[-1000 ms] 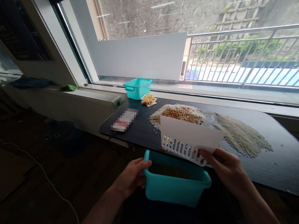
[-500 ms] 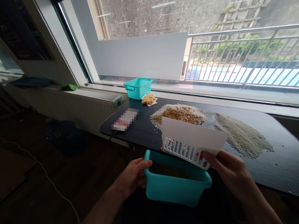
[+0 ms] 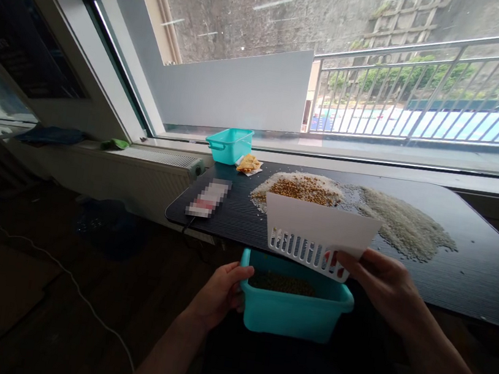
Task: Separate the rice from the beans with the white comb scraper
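Note:
My left hand (image 3: 220, 291) is closed on the left rim of a teal plastic basin (image 3: 292, 314), thumb over the edge. Dark, small grains (image 3: 282, 283) cover the bottom of the basin, which sits below the table's near edge. Between the thumb and fingers of my right hand (image 3: 377, 285) is a white slotted plastic sheet (image 3: 321, 225), tilted above the basin with its row of slots low. Behind the sheet lies a heap of golden kernels (image 3: 302, 188) mixed with white grains, partly hidden by it. A pile of rice-like white grains (image 3: 411, 228) spreads to the right.
A second teal basin (image 3: 231, 146) stands at the table's far left corner, beside a crumpled yellowish thing (image 3: 249, 163). A blurred-out flat device (image 3: 209, 198) with a cable lies on the dark table (image 3: 473, 277). The window and a radiator (image 3: 160, 162) border the table.
The white slotted sheet has shifted very slightly to the left and its tilt differs a little. My left hand and the basin stay in place.

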A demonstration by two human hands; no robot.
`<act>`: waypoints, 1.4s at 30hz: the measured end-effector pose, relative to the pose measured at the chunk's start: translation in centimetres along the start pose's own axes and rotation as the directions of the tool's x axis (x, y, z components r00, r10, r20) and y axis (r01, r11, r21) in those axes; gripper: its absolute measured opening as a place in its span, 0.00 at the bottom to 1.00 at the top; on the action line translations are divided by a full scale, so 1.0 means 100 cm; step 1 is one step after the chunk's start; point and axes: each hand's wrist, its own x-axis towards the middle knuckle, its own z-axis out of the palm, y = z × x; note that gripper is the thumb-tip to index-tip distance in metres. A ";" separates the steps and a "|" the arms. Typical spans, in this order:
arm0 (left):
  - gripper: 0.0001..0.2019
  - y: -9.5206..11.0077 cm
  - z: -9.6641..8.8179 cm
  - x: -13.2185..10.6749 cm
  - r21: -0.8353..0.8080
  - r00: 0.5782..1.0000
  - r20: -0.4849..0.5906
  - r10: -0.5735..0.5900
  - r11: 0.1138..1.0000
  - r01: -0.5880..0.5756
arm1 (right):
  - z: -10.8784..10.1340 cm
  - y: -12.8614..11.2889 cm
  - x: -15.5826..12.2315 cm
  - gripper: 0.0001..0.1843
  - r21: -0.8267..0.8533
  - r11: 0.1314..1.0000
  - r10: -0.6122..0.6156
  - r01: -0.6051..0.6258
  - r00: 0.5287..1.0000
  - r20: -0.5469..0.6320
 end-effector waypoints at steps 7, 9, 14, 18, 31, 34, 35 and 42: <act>0.28 0.001 0.001 0.000 0.020 1.000 -0.009 -0.005 1.000 0.005 | 0.008 0.018 0.000 0.29 -0.016 1.000 -0.015 0.015 1.000 -0.023; 0.29 0.002 0.002 -0.001 0.016 1.000 -0.019 -0.006 1.000 0.007 | 0.009 0.023 -0.002 0.27 -0.039 0.999 -0.009 0.008 1.000 -0.015; 0.28 0.004 0.003 -0.001 0.028 1.000 -0.018 -0.013 1.000 0.014 | -0.004 0.033 -0.010 0.22 -0.083 0.997 -0.013 0.001 0.990 -0.139; 0.27 0.003 0.003 -0.001 0.034 1.000 -0.011 -0.015 0.999 0.015 | -0.019 0.034 -0.012 0.18 -0.156 0.988 -0.052 -0.005 0.931 -0.361; 0.27 0.001 0.008 -0.002 0.024 1.000 -0.018 -0.018 1.000 0.019 | -0.041 0.025 0.012 0.14 -0.242 0.970 -0.112 0.014 0.911 -0.397; 0.28 0.002 0.008 -0.002 0.034 1.000 -0.009 -0.017 0.999 0.018 | -0.039 0.025 0.008 0.15 -0.204 0.979 -0.093 0.011 0.914 -0.395; 0.28 0.002 0.008 -0.002 0.037 1.000 -0.008 -0.017 0.999 0.018 | -0.039 0.024 0.007 0.17 -0.194 0.981 -0.088 0.011 0.915 -0.393; 0.29 0.003 0.011 -0.002 0.038 0.999 -0.030 -0.028 0.999 0.029 | -0.042 0.032 0.009 0.22 -0.210 0.978 -0.083 0.007 0.931 -0.356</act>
